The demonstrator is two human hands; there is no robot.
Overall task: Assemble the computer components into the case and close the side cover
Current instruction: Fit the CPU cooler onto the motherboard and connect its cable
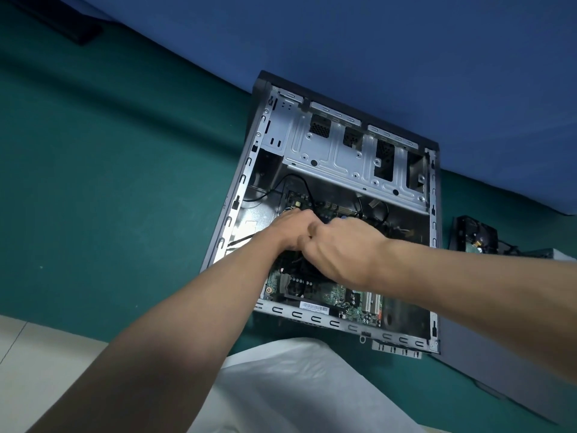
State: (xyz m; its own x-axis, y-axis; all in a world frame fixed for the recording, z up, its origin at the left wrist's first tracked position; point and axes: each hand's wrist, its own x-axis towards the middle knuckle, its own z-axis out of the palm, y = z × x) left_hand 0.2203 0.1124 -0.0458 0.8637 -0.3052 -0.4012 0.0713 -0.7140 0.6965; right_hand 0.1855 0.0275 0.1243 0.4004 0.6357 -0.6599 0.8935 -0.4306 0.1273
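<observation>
Over the motherboard (334,292) inside the case (331,151), left grip (292,228) touches right grip (343,248).

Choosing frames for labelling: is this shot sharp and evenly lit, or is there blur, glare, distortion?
Head view: wide-angle bending curves the backdrop; the drive cage is sharp and bright; the left hand and right hand look slightly soft; the motherboard under them is shadowed; glare marks the case floor.
</observation>
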